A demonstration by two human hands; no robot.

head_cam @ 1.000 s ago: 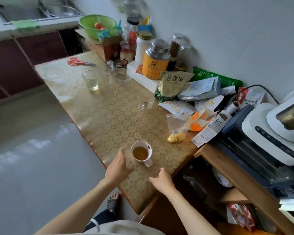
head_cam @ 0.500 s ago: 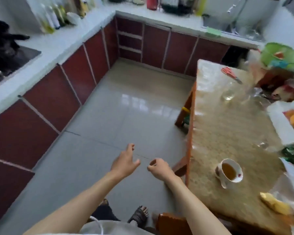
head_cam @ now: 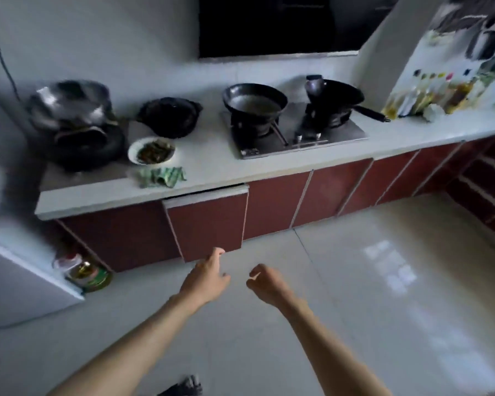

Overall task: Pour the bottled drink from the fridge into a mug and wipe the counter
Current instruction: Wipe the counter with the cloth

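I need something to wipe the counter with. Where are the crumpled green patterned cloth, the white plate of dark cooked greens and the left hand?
crumpled green patterned cloth (head_cam: 163, 176): head view, middle of folds.
white plate of dark cooked greens (head_cam: 132, 151): head view, left rim.
left hand (head_cam: 205, 278): head view, back of hand.

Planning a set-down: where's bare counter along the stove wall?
Free: counter between plate of greens and gas hob; also right of hob, before the bottles. Crowded: left end, stacked pots, clay pot, green cloth.

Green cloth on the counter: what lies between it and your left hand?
In the head view, the counter edge, an ajar red cabinet door, then bare floor separate green cloth and left hand.
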